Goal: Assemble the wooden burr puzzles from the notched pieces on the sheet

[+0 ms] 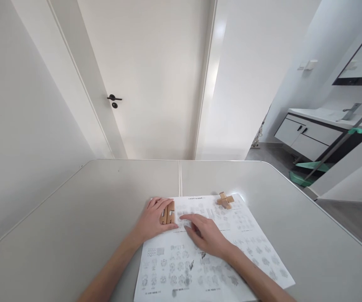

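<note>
My left hand (152,220) lies on the upper left corner of a printed instruction sheet (250,247), its fingers curled round two notched wooden puzzle pieces (167,213) that lie side by side. My right hand (206,237) rests on the sheet just to the right, index finger stretched out and pointing at a diagram beside the pieces; it holds nothing. A small assembled wooden cross (225,200) sits apart at the sheet's top edge.
The sheet lies on a grey folding table (74,218) with a seam down its middle. Behind it are a white door with a black handle (114,99) and white walls. At right, a bathroom cabinet (306,136) and a green mop (309,167).
</note>
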`<state>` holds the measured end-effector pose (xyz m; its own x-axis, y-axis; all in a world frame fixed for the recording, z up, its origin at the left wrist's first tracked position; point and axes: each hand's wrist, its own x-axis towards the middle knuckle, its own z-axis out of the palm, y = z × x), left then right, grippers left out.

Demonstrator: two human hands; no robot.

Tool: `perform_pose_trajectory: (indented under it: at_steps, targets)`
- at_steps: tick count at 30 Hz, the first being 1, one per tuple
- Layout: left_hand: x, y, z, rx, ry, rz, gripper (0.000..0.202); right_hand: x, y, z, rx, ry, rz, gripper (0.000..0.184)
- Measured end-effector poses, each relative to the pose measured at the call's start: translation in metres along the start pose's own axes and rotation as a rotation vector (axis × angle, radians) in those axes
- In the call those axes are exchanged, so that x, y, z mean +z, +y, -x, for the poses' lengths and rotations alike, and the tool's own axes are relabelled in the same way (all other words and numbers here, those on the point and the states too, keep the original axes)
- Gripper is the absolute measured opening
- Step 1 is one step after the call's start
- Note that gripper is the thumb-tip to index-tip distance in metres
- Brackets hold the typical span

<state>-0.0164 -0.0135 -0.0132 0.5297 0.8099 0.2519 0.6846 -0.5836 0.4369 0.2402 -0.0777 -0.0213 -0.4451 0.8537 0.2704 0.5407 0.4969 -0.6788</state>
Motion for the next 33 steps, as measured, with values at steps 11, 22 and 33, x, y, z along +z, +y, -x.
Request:
perform_pose_trajectory:
  at_steps: [11, 22, 33]
  targets:
    - [0.007, -0.013, -0.003, -0.12, 0.168, -0.109, 0.069, 0.001, 0.002, 0.0, 0.0, 0.036, -0.062, 0.028]
    - [0.008, -0.014, -0.004, -0.195, 0.157, -0.128, 0.066, -0.008, 0.013, -0.009, 0.427, 0.607, -0.584, 0.028]
    - [0.007, -0.012, -0.002, -0.178, 0.18, -0.15, 0.061, -0.017, 0.035, -0.012, 0.615, 0.711, -0.89, 0.053]
